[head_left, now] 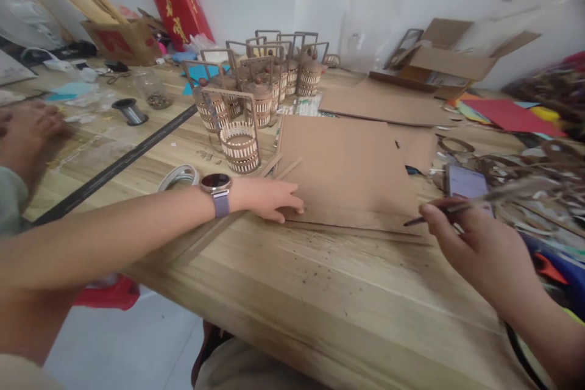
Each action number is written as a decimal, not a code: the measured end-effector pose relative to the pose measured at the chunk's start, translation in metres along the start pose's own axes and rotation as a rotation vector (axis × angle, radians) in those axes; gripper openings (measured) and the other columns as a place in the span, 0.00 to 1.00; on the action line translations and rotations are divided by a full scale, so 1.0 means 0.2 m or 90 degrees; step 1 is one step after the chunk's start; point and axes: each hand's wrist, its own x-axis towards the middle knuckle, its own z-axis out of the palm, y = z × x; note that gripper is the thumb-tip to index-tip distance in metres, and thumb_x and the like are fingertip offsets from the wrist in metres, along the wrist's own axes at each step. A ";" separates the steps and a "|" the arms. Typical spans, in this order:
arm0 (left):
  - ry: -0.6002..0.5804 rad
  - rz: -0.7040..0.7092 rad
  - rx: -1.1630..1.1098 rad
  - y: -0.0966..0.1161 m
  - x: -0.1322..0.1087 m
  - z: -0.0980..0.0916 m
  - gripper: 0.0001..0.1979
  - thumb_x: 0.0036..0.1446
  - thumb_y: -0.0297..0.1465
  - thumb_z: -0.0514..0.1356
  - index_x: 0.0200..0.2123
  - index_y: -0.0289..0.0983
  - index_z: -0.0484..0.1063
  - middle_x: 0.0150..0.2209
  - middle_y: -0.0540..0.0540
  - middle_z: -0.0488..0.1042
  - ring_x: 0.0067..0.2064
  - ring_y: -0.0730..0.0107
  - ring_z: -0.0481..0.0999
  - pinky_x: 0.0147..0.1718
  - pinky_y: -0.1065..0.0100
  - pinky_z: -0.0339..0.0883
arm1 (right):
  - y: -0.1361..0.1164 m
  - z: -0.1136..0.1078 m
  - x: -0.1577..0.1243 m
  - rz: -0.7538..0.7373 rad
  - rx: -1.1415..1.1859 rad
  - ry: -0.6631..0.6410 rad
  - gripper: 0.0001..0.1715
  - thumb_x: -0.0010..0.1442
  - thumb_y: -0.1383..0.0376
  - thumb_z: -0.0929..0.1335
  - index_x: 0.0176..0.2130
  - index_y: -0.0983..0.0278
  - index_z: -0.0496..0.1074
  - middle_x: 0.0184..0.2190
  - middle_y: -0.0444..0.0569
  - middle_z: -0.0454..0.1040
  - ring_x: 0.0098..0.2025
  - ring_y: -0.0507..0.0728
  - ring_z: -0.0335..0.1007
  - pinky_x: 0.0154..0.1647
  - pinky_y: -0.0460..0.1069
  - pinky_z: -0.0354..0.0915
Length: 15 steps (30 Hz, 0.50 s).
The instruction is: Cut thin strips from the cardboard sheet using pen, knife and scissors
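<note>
A flat brown cardboard sheet (pixel 342 164) lies on the wooden table (pixel 292 280). My left hand (pixel 274 198), with a watch (pixel 216 186) on the wrist, rests on the sheet's near left corner, fingers apart and holding nothing. Thin cardboard strips (pixel 289 168) lie just beyond its fingers. Over the right edge of the sheet, my right hand (pixel 475 237) pinches a dark pen-like tool (pixel 415 221), its tip pointing left near the sheet's near right corner. Beyond my left hand stands a small open slatted basket (pixel 240 149) with a tall handle.
Several similar baskets (pixel 260 103) stand behind. A wire spool (pixel 130 111), a jar (pixel 155 92) and a long black strip (pixel 123 161) are left, near another person's hand (pixel 30 134). At right are a phone (pixel 466 183), scraps (pixel 539 213) and an open box (pixel 450 64).
</note>
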 end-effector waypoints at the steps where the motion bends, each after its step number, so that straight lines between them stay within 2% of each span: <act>1: 0.024 0.003 0.010 0.01 0.01 0.01 0.16 0.63 0.33 0.62 0.55 0.41 0.73 0.46 0.45 0.69 0.43 0.65 0.72 0.38 0.70 0.63 | 0.01 0.00 0.03 -0.028 -0.044 -0.012 0.34 0.62 0.37 0.54 0.27 0.58 0.68 0.19 0.51 0.71 0.20 0.60 0.66 0.21 0.52 0.56; 4: 0.075 0.001 0.042 0.07 0.03 0.04 0.09 0.65 0.32 0.59 0.46 0.37 0.73 0.45 0.44 0.69 0.44 0.63 0.72 0.40 0.68 0.64 | 0.03 0.06 0.11 -0.096 -0.182 -0.103 0.30 0.65 0.42 0.57 0.28 0.60 0.69 0.19 0.53 0.71 0.22 0.62 0.69 0.24 0.52 0.54; 7: 0.109 -0.018 0.078 0.10 0.07 0.05 0.07 0.64 0.29 0.59 0.45 0.36 0.72 0.44 0.43 0.70 0.45 0.62 0.71 0.40 0.66 0.65 | 0.01 0.13 0.18 -0.099 -0.242 -0.178 0.24 0.66 0.48 0.61 0.36 0.63 0.74 0.26 0.55 0.78 0.29 0.65 0.75 0.28 0.52 0.58; 9: 0.135 -0.031 0.107 0.11 0.10 0.06 0.07 0.64 0.28 0.58 0.45 0.35 0.72 0.44 0.42 0.70 0.46 0.61 0.71 0.41 0.65 0.66 | 0.01 0.15 0.19 -0.077 -0.223 -0.187 0.23 0.66 0.50 0.62 0.45 0.64 0.75 0.30 0.54 0.80 0.33 0.65 0.77 0.31 0.53 0.61; 11: 0.151 -0.043 0.134 0.10 0.12 0.06 0.07 0.64 0.27 0.57 0.45 0.35 0.72 0.44 0.41 0.71 0.46 0.60 0.71 0.42 0.64 0.66 | 0.03 0.13 0.17 -0.054 -0.185 -0.173 0.25 0.66 0.50 0.62 0.50 0.63 0.74 0.31 0.53 0.81 0.34 0.64 0.78 0.31 0.52 0.62; 15: 0.196 -0.097 0.190 0.12 0.18 0.08 0.07 0.65 0.24 0.54 0.43 0.34 0.72 0.44 0.40 0.71 0.46 0.58 0.70 0.42 0.62 0.66 | 0.16 0.00 0.03 -0.013 -0.131 -0.128 0.26 0.66 0.48 0.59 0.43 0.61 0.76 0.30 0.52 0.81 0.32 0.63 0.77 0.29 0.52 0.63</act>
